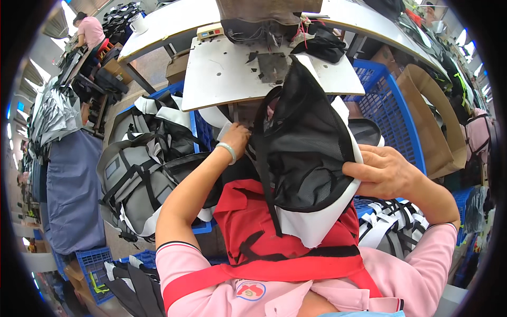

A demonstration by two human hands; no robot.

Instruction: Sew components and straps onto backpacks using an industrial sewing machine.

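Note:
A black mesh fabric piece (311, 158) with black edging and a white fabric backing (306, 226) hangs over my lap, its upper end resting on the white worktable (211, 74). My right hand (388, 171) pinches its right edge, fingers pressed together on the mesh and white border. Beside the piece's left side, just below the table edge, my left hand (236, 140) is closed. A small white scrap (224, 130) shows at its fingers, but what they grip is mostly hidden. Red apron cloth (237, 222) covers my lap beneath the piece.
Grey and black sewn bags (134, 185) fill a blue crate at left. Another blue crate (393, 105) and a large brown carton (430, 121) stand at right. A machine head (269, 13) overhangs the table's far side. A person in pink (92, 33) sits far left.

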